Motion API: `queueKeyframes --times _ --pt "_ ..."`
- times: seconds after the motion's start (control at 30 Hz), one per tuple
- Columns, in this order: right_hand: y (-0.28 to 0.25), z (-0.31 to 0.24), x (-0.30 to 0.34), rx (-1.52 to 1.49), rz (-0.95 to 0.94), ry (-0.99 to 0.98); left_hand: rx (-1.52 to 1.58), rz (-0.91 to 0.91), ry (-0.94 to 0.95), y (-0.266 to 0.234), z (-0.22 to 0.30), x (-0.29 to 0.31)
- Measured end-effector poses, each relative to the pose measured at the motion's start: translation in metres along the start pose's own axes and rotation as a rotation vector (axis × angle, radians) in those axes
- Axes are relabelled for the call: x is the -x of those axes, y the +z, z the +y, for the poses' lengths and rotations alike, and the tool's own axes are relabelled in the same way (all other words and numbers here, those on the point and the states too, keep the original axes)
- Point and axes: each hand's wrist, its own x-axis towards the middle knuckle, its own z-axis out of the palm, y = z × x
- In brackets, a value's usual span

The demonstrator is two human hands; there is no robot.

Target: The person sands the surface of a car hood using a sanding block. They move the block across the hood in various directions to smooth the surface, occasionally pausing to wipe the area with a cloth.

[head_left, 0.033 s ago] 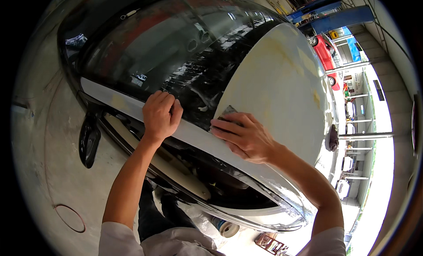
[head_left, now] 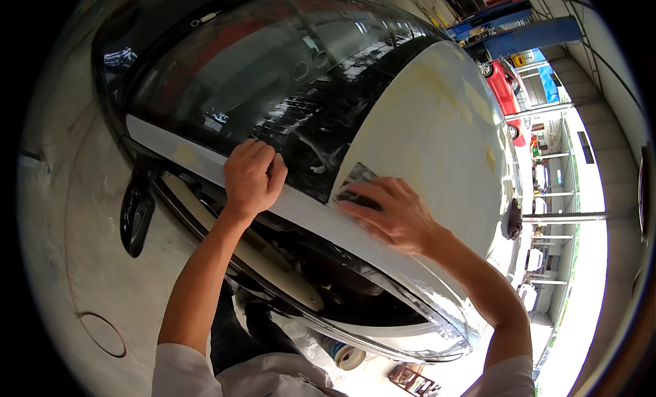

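Mid-frame, the right hand, curved over a dark sanding pad, seems to be sanding the car roof, next needing even pressure; the left hand curls closed, nothing visible inside.

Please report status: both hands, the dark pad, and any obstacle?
Left hand curled, beside windshield. Right hand gripping dark pad, at corner of pale roof. Dark bundle at right, apart from both hands.

Broad grey-white curved metal car roof: mottled, yellowish patches
Flat dark rectangular pad: grey-black, paler smudges
Large curved glass windshield: near-black, streaky white beside the roof
Slim pale-grey metal pillar: one yellowish blotch
Rounded door mirror: solid black
Distant car: bright red
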Motion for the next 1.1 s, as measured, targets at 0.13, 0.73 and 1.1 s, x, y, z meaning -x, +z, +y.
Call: queueKeyframes --times 0.13,0.73,1.1 --pt "-0.015 0.011 0.017 0.138 0.017 0.11 -0.032 0.004 0.005 -0.002 -0.002 0.001" --pt "-0.001 -0.043 -0.006 -0.554 -0.096 0.267 0.056 -0.005 -0.028 0.001 0.002 0.002" --pt "-0.011 -0.04 -0.026 -0.68 -0.193 0.36 -0.005 0.002 0.013 0.0 -0.002 -0.001"
